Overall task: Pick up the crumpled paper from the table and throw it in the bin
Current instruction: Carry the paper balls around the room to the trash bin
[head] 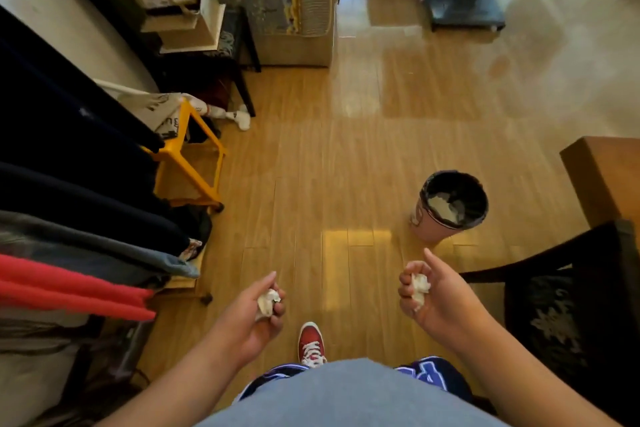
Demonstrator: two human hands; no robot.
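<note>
A person stands carrying crumpled paper: the left hand (258, 310) grips one white wad (267, 302), the right hand (427, 291) another (420, 286), with the lined bin (450, 205) on the floor right of centre, likely needing a step closer to drop both in.

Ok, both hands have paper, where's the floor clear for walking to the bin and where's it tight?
The floor is bare between the yellow stool on the left and the bin on the right, straight ahead of the left hand and right hand. It is crowded by the clothes on the left, and tight where the chair and table flank the bin.
</note>
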